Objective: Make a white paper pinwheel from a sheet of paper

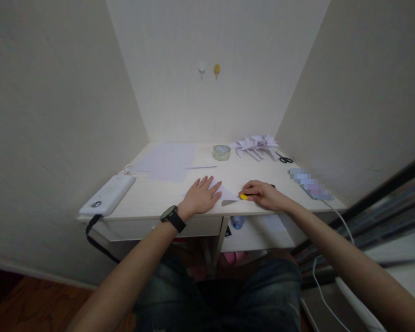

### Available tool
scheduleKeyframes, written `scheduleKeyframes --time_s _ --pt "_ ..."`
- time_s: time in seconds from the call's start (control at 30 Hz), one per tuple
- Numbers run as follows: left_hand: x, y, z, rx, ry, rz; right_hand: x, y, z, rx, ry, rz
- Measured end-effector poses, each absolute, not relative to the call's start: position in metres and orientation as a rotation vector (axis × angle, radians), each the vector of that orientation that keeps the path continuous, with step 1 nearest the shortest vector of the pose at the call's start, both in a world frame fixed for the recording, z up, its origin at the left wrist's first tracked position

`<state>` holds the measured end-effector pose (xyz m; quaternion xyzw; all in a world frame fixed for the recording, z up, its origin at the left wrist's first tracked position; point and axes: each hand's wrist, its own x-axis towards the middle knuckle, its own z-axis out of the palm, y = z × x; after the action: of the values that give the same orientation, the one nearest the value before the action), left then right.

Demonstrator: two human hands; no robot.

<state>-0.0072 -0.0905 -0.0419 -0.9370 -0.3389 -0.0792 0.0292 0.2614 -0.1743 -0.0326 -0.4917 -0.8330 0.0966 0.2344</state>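
Note:
My left hand (pixel 201 196) lies flat with its fingers spread, pressing a folded piece of white paper (pixel 227 193) onto the desk. A dark watch is on that wrist. My right hand (pixel 263 193) is closed around a yellow and black utility knife (pixel 245 197), whose tip is at the right corner of the paper. Part of the knife is hidden by my fingers, and its black end shows beyond them. The near edge of the paper lifts slightly close to the desk's front edge.
Flat white sheets (pixel 169 159) lie at the back left, a thin paper strip (pixel 200 167) beside them. Clear tape (pixel 222 152), folded paper pinwheels (pixel 257 145) and black scissors (pixel 285 159) sit at the back. A phone (pixel 309 183) with a cable lies right, a white device (pixel 108 195) left.

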Motion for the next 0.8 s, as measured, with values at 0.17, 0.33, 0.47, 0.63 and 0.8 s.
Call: scheduleKeyframes --time_s 0.17,0.33,0.47,0.63,0.8 --pt "-0.007 -0.09 -0.042 -2.898 -1.053 -0.246 0.268 -0.174 -0.03 -1.342 -2.299 0.384" --pt "-0.008 -0.089 -0.043 -2.901 -1.053 -0.269 0.276 -0.18 -0.026 -1.316 -2.302 0.526" --pt "-0.008 -0.09 -0.042 -2.894 -1.054 -0.307 0.283 -0.183 -0.021 -1.337 -2.298 0.606" --pt "-0.011 -0.096 -0.034 -2.801 -1.03 -0.429 0.307 -0.186 -0.016 -1.388 -2.261 0.624" --pt "-0.026 -0.097 -0.024 -2.857 -0.823 -0.386 0.332 -0.188 -0.023 -1.526 -2.134 0.532"
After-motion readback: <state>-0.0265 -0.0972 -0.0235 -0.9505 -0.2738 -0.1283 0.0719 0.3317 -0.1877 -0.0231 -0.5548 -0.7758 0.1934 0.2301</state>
